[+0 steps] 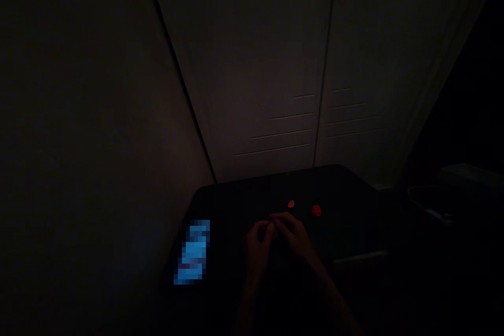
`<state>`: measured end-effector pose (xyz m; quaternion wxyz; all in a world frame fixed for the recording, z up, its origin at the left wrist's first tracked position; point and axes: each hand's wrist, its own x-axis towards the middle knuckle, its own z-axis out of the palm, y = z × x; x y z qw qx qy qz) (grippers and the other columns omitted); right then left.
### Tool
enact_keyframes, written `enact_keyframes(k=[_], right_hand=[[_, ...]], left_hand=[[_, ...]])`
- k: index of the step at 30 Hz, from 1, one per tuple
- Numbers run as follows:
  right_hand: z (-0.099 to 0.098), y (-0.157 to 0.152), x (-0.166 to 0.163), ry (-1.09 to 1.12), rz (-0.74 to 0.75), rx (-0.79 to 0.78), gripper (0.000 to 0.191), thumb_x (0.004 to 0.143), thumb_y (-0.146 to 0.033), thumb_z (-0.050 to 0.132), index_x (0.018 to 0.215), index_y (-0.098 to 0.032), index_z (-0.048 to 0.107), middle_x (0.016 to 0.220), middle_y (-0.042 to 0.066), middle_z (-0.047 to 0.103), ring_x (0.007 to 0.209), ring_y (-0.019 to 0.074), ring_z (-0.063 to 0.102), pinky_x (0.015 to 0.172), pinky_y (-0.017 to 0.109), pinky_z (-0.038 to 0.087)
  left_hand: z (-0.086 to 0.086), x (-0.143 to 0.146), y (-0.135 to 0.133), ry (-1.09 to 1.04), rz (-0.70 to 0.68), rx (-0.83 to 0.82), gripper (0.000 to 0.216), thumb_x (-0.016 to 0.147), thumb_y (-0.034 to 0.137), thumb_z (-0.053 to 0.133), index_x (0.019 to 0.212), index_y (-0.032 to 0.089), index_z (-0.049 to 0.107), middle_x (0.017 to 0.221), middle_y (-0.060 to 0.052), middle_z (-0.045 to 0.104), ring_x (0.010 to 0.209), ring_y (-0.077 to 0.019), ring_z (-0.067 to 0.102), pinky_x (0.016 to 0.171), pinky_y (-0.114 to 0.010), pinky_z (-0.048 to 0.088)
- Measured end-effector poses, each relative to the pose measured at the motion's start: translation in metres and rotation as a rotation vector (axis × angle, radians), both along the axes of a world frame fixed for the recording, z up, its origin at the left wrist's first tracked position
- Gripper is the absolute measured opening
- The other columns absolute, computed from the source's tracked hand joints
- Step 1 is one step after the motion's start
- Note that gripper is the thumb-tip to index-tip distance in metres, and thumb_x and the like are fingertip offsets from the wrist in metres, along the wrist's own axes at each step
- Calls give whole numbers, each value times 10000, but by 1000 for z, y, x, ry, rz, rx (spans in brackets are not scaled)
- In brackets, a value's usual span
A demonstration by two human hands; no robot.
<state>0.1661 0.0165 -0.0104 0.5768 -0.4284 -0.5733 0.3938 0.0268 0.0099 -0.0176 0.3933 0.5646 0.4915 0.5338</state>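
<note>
Over the dark table (pixel 252 197), my left hand (pixel 259 239) and my right hand (pixel 293 231) meet at the fingertips. Both are closed in a pinch around something small that looks faintly purplish; it is too dark and too covered by the fingers to name. Just beyond my right hand lies a small pinkish-red piece (pixel 291 203). To its right sits a rounder, brighter red lump (pixel 316 210). Neither hand touches these two pieces.
A lit, blurred-out screen (pixel 195 252) glows at the table's left side. Pale panels with grooved lines (pixel 275 115) rise behind the table. A pale box-like shape (pixel 468 173) shows dimly at the right. The room is very dark.
</note>
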Motion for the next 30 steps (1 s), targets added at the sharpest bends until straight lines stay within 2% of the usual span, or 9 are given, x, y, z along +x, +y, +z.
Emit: enact_keyframes(k=[4, 10, 13, 17, 22, 26, 30], right_hand=[[1, -1, -1, 42, 10, -37, 341, 875, -463, 685, 1124, -235, 731, 1053, 65, 759, 995, 255, 701, 888, 371, 540], [2, -1, -2, 20, -19, -63, 347, 870, -507, 680, 1075, -237, 753, 1114, 77, 761, 1064, 279, 690, 948, 407, 533], [1, 0, -2, 3, -13, -56, 342, 838, -511, 710, 1022, -227, 761, 1069, 76, 770, 1033, 276, 698, 937, 402, 540], [-2, 0, -2, 0, 45, -47, 329, 807, -447, 755, 1045, -219, 745, 1042, 67, 768, 979, 256, 709, 890, 374, 552], [-2, -2, -2, 39, 35, -78, 373, 810, -438, 761, 1111, -220, 726, 1035, 67, 771, 956, 253, 716, 862, 371, 559], [1, -2, -1, 22, -4, -68, 337, 834, -484, 733, 1045, -224, 767, 1061, 76, 779, 1022, 278, 707, 925, 397, 539], [2, -2, 0, -14, -24, -38, 324, 869, -483, 693, 1072, -247, 782, 1131, 69, 767, 1101, 279, 681, 993, 408, 503]], left_hand=[[3, 1, -1, 39, 29, -5, 347, 849, 513, 666, 860, 170, 720, 816, -69, 764, 768, -213, 715, 716, -295, 538], [7, 0, -5, 97, 50, -29, 410, 868, 577, 602, 806, 180, 684, 762, -59, 738, 723, -212, 691, 687, -293, 503], [7, -2, -5, 154, 114, 5, 422, 887, 586, 566, 789, 186, 661, 744, -52, 715, 708, -208, 667, 670, -287, 479], [9, -3, -6, 178, 162, 34, 443, 892, 605, 543, 792, 189, 658, 750, -54, 710, 711, -216, 661, 660, -294, 472], [12, -2, -6, 107, 161, 42, 485, 877, 639, 547, 771, 181, 663, 746, -63, 716, 722, -221, 671, 675, -301, 495], [12, -1, -5, 81, 127, 21, 480, 875, 631, 559, 799, 173, 683, 765, -72, 729, 738, -225, 684, 691, -310, 517], [9, 1, -3, 49, 104, -6, 432, 874, 591, 580, 878, 173, 691, 832, -81, 746, 794, -231, 698, 731, -318, 530]])
